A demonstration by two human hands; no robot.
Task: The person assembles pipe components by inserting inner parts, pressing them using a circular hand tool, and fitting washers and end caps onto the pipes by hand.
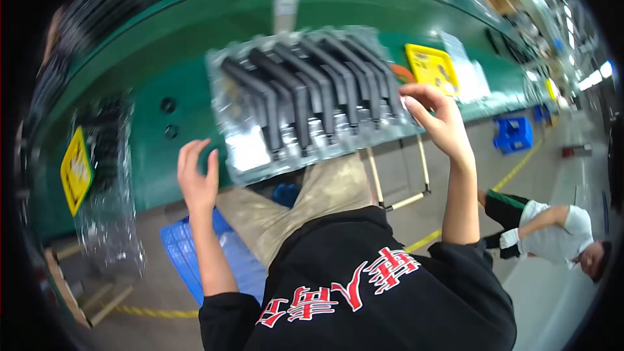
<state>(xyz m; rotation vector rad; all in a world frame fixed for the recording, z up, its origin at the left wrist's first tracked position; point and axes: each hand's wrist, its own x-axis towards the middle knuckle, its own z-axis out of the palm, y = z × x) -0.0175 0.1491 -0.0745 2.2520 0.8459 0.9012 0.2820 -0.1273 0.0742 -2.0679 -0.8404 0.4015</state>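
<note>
A clear plastic tray [250,149] lies at the front edge of the green table, its near side reaching out over my lap. Several black bent tubes [302,101] rest in it side by side. My left hand [197,177] is raised at the tray's near left corner, fingers apart, with nothing in it and a gap to the tray. Beside the tray's right edge is my right hand [439,120]. Its thumb and index finger are bent with a small gap between their tips, and I see nothing held. Whether the fingertips touch the tray edge is hard to tell.
Two small black rings [169,105] sit left of the tray on the green table [162,78]. A yellow tray [434,65] stands right; another yellow tray [76,172] lies left on plastic-wrapped dark parts [110,149]. A blue stool [513,135] and a person [552,231] are at right.
</note>
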